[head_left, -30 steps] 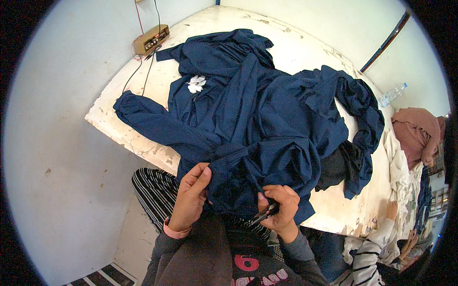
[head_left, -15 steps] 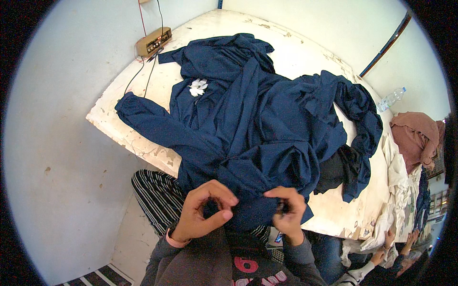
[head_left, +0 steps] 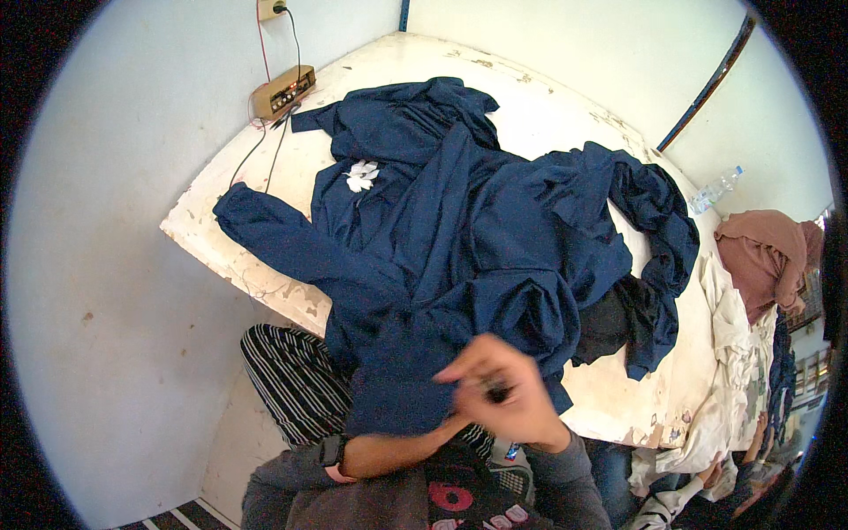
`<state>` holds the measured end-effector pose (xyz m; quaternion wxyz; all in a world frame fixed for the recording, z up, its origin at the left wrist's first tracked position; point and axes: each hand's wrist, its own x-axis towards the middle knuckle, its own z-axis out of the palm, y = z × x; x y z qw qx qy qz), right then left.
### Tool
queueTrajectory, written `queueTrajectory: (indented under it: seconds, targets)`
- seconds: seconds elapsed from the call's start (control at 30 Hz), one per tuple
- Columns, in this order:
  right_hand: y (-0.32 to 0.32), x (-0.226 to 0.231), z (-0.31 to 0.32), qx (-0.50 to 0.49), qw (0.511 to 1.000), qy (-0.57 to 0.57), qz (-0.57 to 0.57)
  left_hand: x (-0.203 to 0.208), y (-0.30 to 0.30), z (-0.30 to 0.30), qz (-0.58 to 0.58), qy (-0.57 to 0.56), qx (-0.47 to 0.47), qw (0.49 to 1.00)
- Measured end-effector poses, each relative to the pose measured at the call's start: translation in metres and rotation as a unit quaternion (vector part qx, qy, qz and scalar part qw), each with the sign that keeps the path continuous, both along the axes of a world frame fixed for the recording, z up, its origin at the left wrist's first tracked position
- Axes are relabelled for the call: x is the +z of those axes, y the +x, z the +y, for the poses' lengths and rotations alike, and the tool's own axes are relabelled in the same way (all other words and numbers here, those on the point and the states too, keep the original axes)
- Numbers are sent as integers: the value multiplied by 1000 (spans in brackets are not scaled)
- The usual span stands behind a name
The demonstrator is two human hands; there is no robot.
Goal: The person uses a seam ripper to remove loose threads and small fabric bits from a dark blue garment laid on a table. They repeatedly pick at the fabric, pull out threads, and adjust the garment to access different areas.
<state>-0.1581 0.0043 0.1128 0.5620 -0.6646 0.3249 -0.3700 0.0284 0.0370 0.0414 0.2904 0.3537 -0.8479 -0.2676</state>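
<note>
My right hand (head_left: 512,393) is closed, its fingers curled around a small dark thing (head_left: 496,389), too blurred to make out. My left hand (head_left: 452,429) reaches in from the left, close to the right one, which covers its fingers. Below and beyond both hands a large dark blue garment (head_left: 424,238) lies crumpled over the table and hangs toward my lap. One blue sleeve stretches to the left. White scraps (head_left: 361,176) rest on the garment near its left side.
A white, worn table (head_left: 530,102) stands in the corner. A brown box with wires (head_left: 283,92) sits at its far left. Black cloth (head_left: 608,331), a plastic bottle (head_left: 717,190), brown cloth (head_left: 761,256) and white cloth (head_left: 729,327) are on the right. Another person's hands (head_left: 709,473) show at lower right.
My left hand has moved right and behind my right hand, its wrist now showing a watch. The right hand has shifted a little left. The garment stays in place.
</note>
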Motion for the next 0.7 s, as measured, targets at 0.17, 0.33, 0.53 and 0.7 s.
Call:
queueTrajectory:
  seconds: [0.17,0.33,0.53,0.7]
  targets:
    - [53,31,-17,229,972,-10,52,20,48,-22,146,51,167,974]
    - [87,37,-42,81,979,-72,-172,43,90,-31,142,36,258,955]
    - [77,-16,-85,-80,928,266,-247,92,73,-36,-247,90,-64,963]
    - [67,-49,-69,-133,894,283,-322,13,70,-45,514,446,-217,700]
